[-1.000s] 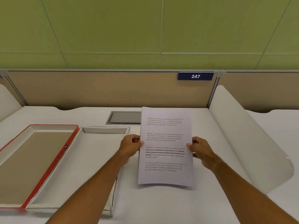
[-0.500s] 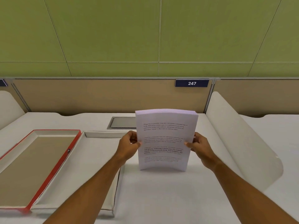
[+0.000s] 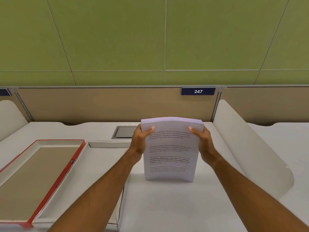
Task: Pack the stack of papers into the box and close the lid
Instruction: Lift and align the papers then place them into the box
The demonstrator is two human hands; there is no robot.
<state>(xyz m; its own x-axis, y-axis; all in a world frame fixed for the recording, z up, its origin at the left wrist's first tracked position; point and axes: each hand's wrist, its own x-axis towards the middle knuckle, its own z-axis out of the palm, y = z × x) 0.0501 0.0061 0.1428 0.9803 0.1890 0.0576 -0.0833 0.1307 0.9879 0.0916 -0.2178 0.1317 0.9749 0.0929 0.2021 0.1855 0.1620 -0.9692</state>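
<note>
Right of the open box [image 3: 93, 174], the stack of papers [image 3: 170, 151] stood on its bottom edge on the surface [image 3: 167, 206], left hand [image 3: 142, 139] and right hand [image 3: 203, 141] clamping its upper side edges. Sheets bowed: probably limp, slippery; support underneath when lowering.

The thick stack of white printed paper [image 3: 170, 151] I hold is matt and smooth. At lower left, the shallow white cardboard box [image 3: 93, 164] looks matt, its red-edged cardboard lid [image 3: 55, 178] lined in dull tan. The pale laminate desk [image 3: 167, 206] has a soft sheen. The green wall panels [image 3: 117, 39] across the top look matt.
</note>
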